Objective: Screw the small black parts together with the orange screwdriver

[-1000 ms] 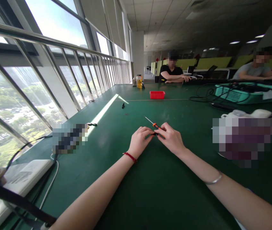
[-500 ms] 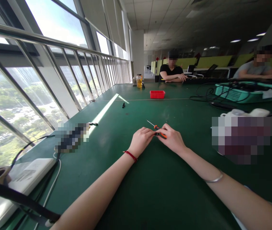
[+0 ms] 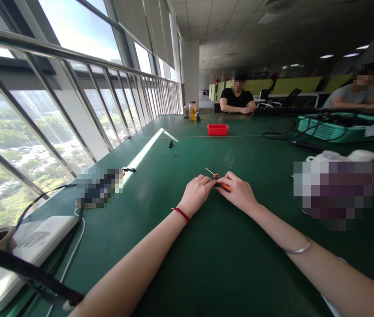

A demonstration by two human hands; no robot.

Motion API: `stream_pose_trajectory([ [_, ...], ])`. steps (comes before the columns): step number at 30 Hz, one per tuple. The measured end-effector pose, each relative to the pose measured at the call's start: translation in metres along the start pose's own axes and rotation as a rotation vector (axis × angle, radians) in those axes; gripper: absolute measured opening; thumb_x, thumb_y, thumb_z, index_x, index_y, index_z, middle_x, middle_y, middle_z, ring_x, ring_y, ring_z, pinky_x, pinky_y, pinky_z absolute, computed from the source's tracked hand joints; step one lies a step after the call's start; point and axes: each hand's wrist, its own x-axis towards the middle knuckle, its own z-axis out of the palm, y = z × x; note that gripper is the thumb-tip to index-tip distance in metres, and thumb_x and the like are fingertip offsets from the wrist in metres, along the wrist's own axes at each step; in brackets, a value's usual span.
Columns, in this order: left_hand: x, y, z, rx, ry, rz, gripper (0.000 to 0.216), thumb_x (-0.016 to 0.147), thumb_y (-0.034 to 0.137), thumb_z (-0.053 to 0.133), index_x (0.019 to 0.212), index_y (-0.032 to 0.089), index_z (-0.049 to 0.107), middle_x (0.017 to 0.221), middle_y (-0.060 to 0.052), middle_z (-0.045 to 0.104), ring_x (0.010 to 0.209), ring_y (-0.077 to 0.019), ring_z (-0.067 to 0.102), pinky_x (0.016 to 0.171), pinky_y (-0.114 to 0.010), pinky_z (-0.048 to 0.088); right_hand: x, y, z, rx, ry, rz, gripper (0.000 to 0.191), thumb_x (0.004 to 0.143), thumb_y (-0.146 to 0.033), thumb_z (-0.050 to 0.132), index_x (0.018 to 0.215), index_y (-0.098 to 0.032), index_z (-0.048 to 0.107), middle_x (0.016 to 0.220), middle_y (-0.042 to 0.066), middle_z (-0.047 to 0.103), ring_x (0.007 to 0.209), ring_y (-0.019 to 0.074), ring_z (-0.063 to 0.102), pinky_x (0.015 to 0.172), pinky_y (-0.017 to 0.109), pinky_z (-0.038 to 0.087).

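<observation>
In the middle of the head view, my right hand (image 3: 238, 191) is closed round the orange and black handle of a screwdriver (image 3: 225, 187). Its thin metal shaft points up and to the left, away from me. My left hand (image 3: 198, 193) has its fingers pinched together right beside it, meeting the right fingertips. A small black part (image 3: 217, 184) shows between the two hands at the left fingertips; its shape is mostly hidden. Both hands rest close above the green table (image 3: 180, 246).
A red bin (image 3: 218, 130) stands ahead, with a small black piece (image 3: 171, 144) to its left. Farther back is a jar (image 3: 192, 112). A teal basket (image 3: 322, 130) with cables sits right. A white power strip (image 3: 42, 240) lies left. Two people sit across.
Both hands keep their hold and stay nearly in place; the whole view shifts slightly. The person across has lowered their hands onto the table.
</observation>
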Motion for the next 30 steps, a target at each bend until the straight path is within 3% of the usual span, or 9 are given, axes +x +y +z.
stream_pose_trajectory([
  [9, -0.0001, -0.0024, 0.0045, -0.155, 0.027, -0.074, 0.021, 0.089, 0.025, 0.05, 0.103, 0.018, 0.063, 0.096, -0.005, 0.065, 0.089, -0.0183, 0.055, 0.078, -0.031, 0.048, -0.0007, 0.0002, -0.0009, 0.003, -0.018, 0.002, 0.024, 0.084, -0.035, 0.051, 0.099, -0.024, 0.065, 0.09, 0.002, 0.058, 0.07, 0.0133, 0.058, 0.054, 0.024, 0.041],
  [18, -0.0011, -0.007, 0.0066, -0.416, 0.06, -0.226, 0.009, 0.081, 0.023, 0.062, 0.086, 0.021, 0.07, 0.091, -0.001, 0.068, 0.087, -0.0163, 0.058, 0.08, -0.028, 0.048, -0.0005, 0.0013, -0.0028, 0.036, -0.049, -0.025, 0.018, 0.085, -0.032, 0.053, 0.096, -0.027, 0.066, 0.089, 0.0, 0.057, 0.07, 0.0106, 0.057, 0.055, 0.021, 0.04],
  [30, -0.0018, -0.0066, 0.0088, -0.372, 0.055, -0.198, 0.012, 0.082, 0.022, 0.061, 0.087, 0.021, 0.072, 0.093, -0.001, 0.07, 0.086, -0.0164, 0.059, 0.079, -0.029, 0.049, -0.0003, 0.0018, -0.0036, 0.035, -0.081, -0.02, 0.018, 0.086, -0.033, 0.052, 0.095, -0.027, 0.066, 0.09, -0.001, 0.057, 0.071, 0.0105, 0.057, 0.056, 0.021, 0.039],
])
